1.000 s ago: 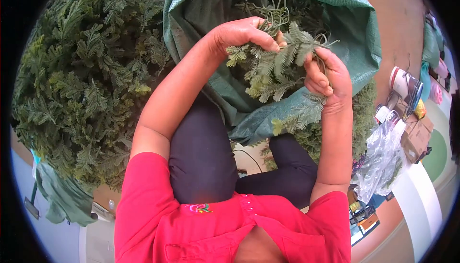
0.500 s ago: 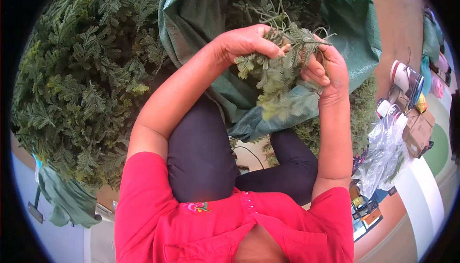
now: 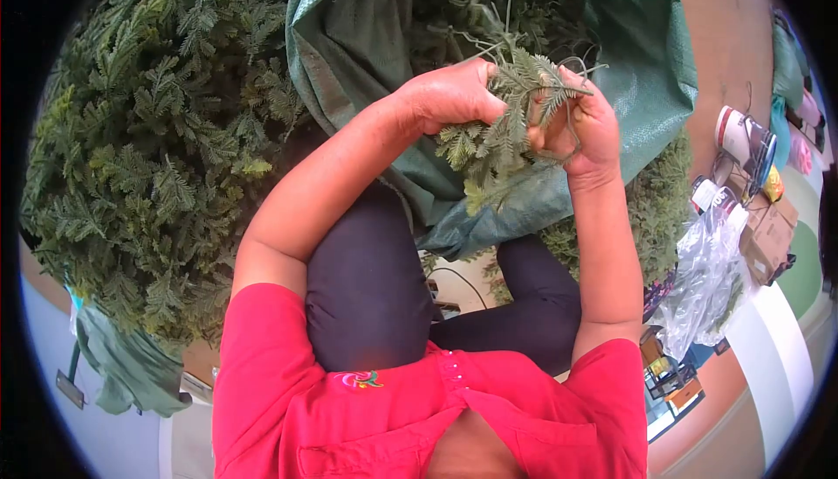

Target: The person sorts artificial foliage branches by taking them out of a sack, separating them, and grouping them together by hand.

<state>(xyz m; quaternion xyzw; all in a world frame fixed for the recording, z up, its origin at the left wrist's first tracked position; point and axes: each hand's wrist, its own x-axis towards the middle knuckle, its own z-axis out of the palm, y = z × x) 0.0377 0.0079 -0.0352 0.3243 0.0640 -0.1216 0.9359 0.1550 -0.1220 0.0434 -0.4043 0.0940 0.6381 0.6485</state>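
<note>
My left hand (image 3: 458, 95) is closed on one side of a green fir branch (image 3: 506, 134), with the thumb pointing inward across it. On the other side my right hand (image 3: 592, 125) has its fingers curled round the branch and its thin, bare green stems. Leafy tips hang down between the two hands and hide part of the fingers. Just beyond and beneath them a green woven sack (image 3: 642, 77) gapes wide, with more fir branches (image 3: 550, 12) inside.
A tall heap of fir branches (image 3: 148, 173) rises on the left, and more greenery (image 3: 650, 208) lies right of the sack. Clear plastic wrap (image 3: 703, 278) and a cardboard box (image 3: 768, 234) stand on the right. My dark-trousered legs (image 3: 367, 278) are below the sack.
Both hands have shifted slightly, the right one a little inward and to the left. The hanging tips have swung up and left, and the branch looks more bunched between the hands.
</note>
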